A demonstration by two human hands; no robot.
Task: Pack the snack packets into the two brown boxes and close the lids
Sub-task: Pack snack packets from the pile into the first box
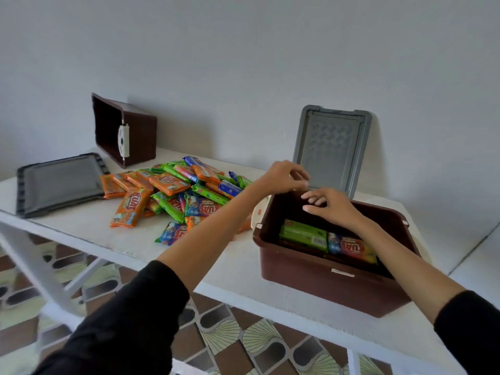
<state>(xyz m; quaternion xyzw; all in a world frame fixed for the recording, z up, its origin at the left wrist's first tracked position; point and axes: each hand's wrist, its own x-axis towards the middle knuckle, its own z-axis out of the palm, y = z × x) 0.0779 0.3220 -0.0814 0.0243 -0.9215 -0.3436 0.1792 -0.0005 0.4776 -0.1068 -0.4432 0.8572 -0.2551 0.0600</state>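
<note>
Hovering over the open brown box [324, 288], your right hand [334, 208] loosely curled, empty, your left hand [281, 177] at the box's far rim, grip unclear, snack packets [173, 190] heaped left of it, some inside.

Our left hand [284, 177] and right hand [334, 206] meet over the far rim of the brown box [335, 290], fingers curled; we cannot tell any grip. Inside lie packets [304, 235]. 1 gray lid [332, 147] leans behind it; a snack pile [178, 193] sits on the surface [121, 239].
</note>
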